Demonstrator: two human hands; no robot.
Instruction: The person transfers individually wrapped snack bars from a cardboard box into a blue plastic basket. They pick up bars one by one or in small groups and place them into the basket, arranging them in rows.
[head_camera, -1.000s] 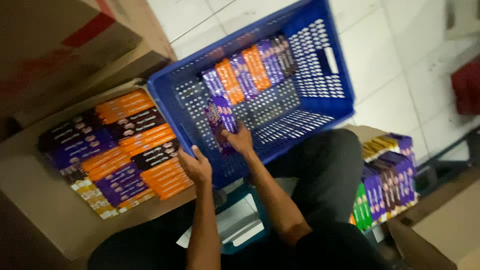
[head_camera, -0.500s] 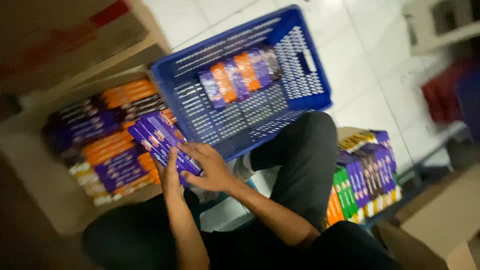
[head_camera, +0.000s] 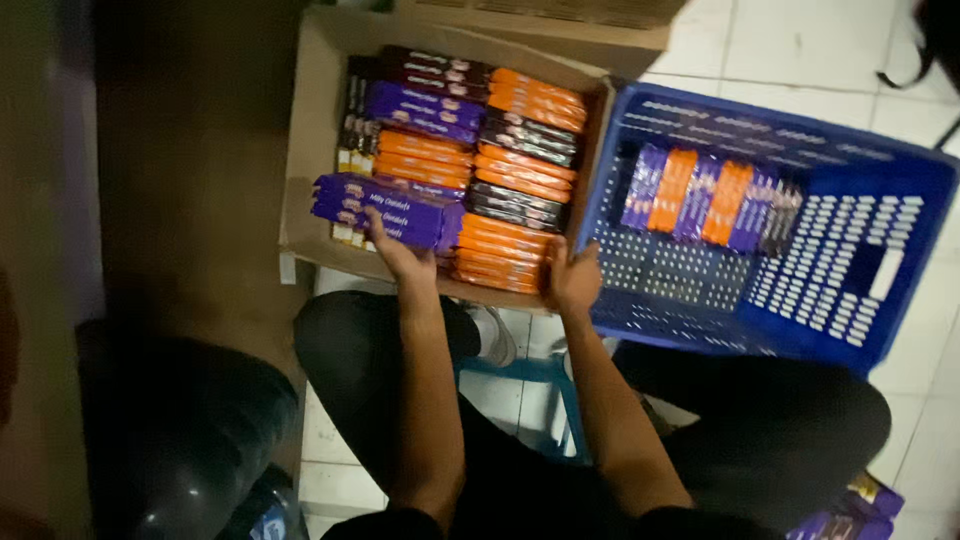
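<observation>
The left hand (head_camera: 400, 255) gripped a stack of purple chocolate bars (head_camera: 385, 210) over the nearly full cardboard box (head_camera: 300, 150); the right hand (head_camera: 572, 280) clasped its edge; the blue plastic crate (head_camera: 900, 320) held one short row.

matt cardbd box (head_camera: 300, 215), glossy plastic crate (head_camera: 900, 180)

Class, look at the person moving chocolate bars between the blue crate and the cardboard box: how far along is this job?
Done: the cardboard box is nearly full of packed bars. In hand: the left hand sets a purple stack at the box's front; the right hand rests on its edge. Left: one row of bars in the blue crate.
</observation>
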